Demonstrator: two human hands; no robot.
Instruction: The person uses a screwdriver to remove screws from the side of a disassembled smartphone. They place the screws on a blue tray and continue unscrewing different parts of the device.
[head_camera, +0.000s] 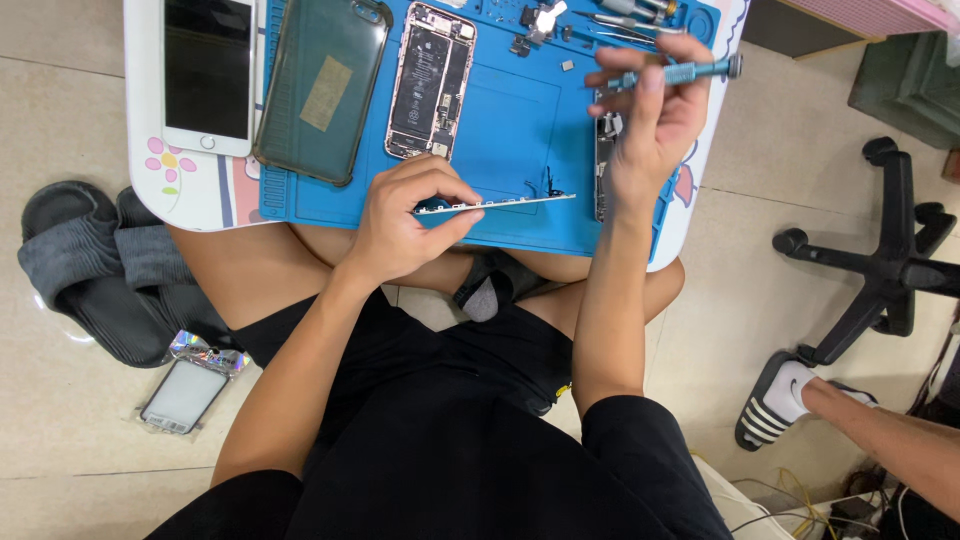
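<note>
My left hand (405, 222) pinches a thin phone display panel (520, 202), held edge-on over the blue repair mat (510, 120). My right hand (655, 110) is raised above the mat's right side and grips a small blue-handled screwdriver (690, 71), its shaft lying across my fingers. An opened phone body (430, 80) with its battery and boards exposed lies on the mat beyond my left hand. Another dark phone part (603, 160) is partly hidden under my right wrist.
A white phone (208, 72) and a dark clear case (322, 88) lie on the small white table (150, 190). Tweezers and small parts (560, 25) sit at the mat's far edge. On the floor are grey slippers (85, 265), a packaged screen (190, 390), a chair base (880, 265) and another person's foot (780, 400).
</note>
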